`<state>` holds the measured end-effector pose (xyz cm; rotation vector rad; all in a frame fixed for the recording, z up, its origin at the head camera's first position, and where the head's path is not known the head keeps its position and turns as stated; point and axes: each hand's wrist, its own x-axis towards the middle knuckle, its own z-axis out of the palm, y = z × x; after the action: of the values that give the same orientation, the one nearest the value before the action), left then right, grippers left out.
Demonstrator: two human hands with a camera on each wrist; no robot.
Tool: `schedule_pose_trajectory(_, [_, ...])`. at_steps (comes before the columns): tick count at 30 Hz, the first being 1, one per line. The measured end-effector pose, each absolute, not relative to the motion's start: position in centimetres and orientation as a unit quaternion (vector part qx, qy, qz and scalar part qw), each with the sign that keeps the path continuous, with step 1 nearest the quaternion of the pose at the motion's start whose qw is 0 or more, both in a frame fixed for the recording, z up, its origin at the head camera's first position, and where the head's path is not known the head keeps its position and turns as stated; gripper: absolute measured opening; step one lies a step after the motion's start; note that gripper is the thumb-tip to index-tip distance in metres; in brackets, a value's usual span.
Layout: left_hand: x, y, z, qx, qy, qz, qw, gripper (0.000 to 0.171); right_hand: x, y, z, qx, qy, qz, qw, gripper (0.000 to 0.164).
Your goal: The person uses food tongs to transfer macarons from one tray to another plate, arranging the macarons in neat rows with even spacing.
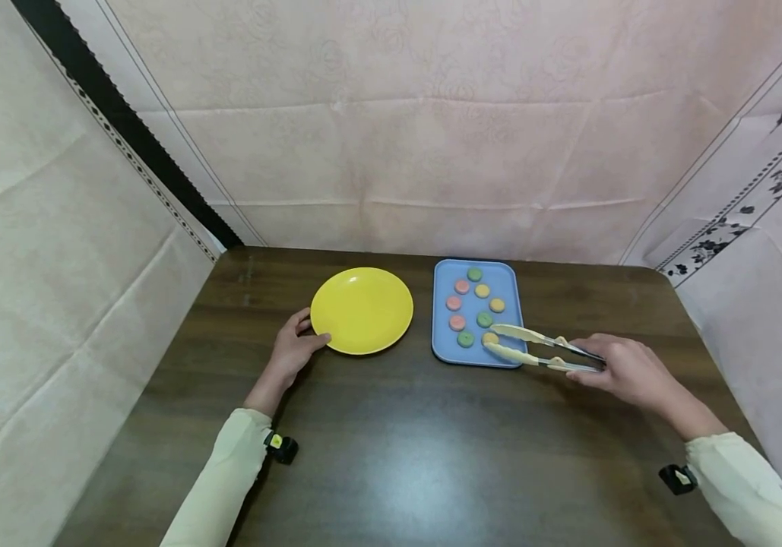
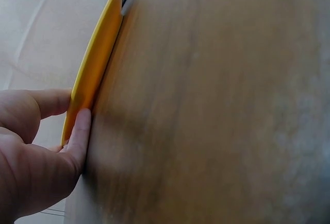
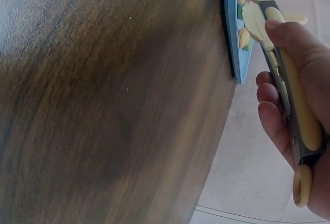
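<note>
So the left hand (image 1: 292, 349) is pinching the rim of a yellow plate (image 1: 363, 308), thumb on the near-left part of the rim and fingers around by its left side. The plate sits near the far edge of the brown tabletop (image 1: 391, 433), left of the middle.

Just right of it, also up near the far edge, is a light blue tray (image 1: 505, 279) with rounded corners. I count 9 small round pieces (image 1: 484, 320) in it: 3 green, 3 pink, 3 yellow.

The right hand (image 1: 626, 368) is wrapped around a pair of tongs (image 1: 555, 363), which come in over the tray's near right corner. The cream tips are spread apart around a yellow piece (image 1: 490, 338) by the tray's near edge; can't tell if they're touching it.

Long pale sleeves (image 1: 223, 471) on both arms, with a little black device (image 1: 284, 449) at each wrist. Behind the tabletop's far edge hangs a pale patterned cloth (image 1: 432, 152).
</note>
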<state>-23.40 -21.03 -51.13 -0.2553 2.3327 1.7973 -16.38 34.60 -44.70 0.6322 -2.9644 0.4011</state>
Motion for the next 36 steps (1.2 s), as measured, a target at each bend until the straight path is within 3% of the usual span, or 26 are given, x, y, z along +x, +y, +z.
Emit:
schedule_pose_trajectory(21, [-23.5,-21.1,-51.2,-0.085,0.784,0.608,0.093,0.083,-16.2,34.5,-44.8,0.191,-0.972,0.139,0.015,0.053])
schedule_pose_trajectory(36, [-23.7,-21.2,-51.4,-0.079,0.785,0.608,0.090,0.082,-18.2,33.1,-44.0,0.216,-0.956,0.183,0.079,0.045])
